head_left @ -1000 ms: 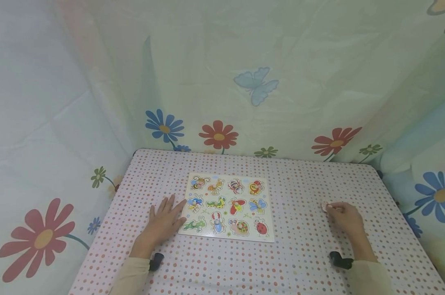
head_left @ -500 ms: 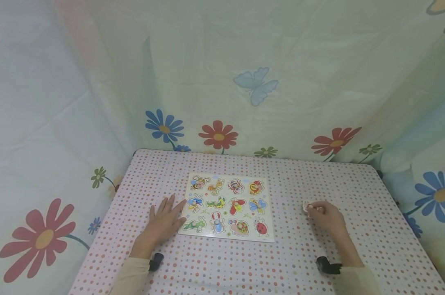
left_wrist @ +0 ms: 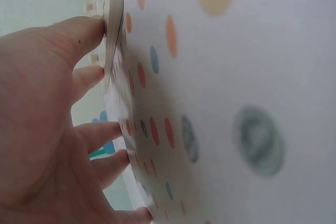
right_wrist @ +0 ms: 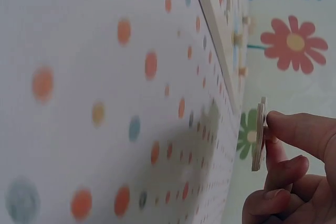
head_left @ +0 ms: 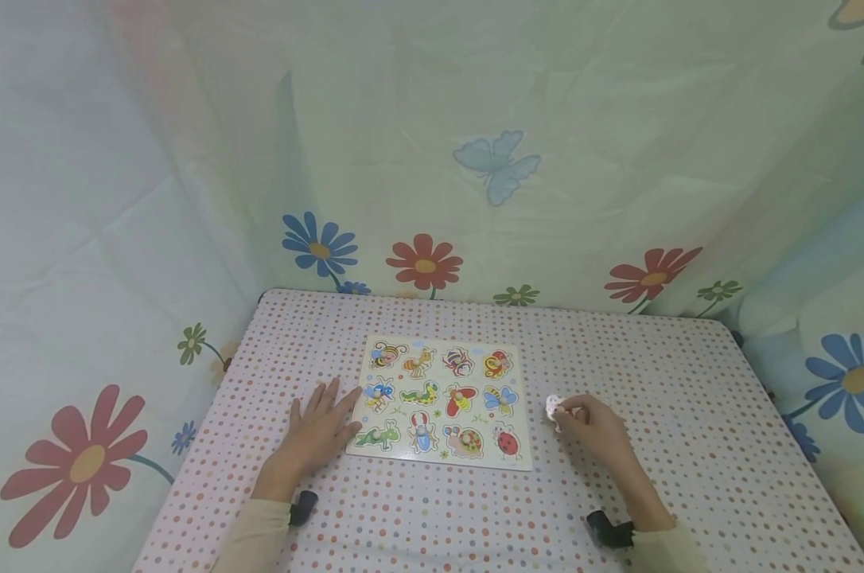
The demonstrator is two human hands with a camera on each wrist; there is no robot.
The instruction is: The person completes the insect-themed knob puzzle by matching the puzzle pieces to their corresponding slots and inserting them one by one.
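A peg puzzle board [head_left: 439, 458] printed with colourful insects lies on the table, most of its pieces bearing small wooden knobs. My left hand [head_left: 316, 434] rests flat with spread fingers at the board's left side; in the left wrist view the thumb [left_wrist: 79, 35] touches the board's edge [left_wrist: 113, 19]. Just right of the board, my right hand [head_left: 600, 430] pinches a small pale puzzle piece [head_left: 554, 406]. In the right wrist view, thumb and forefinger hold this thin wooden piece [right_wrist: 258, 140] on edge above the table; its picture side is mostly hidden. A red ladybird [head_left: 507, 440] without a visible knob shows at the board's lower right.
The table [head_left: 418, 525] has a white cover with coloured dots. Behind it and at both sides hangs a pale cloth backdrop [head_left: 375, 159] with flowers and a butterfly. Black camera mounts [head_left: 607, 532] sit at both wrists.
My right hand has moved left across the table with the puzzle piece, from the right side to close beside the board. My left hand and the board have stayed in place.
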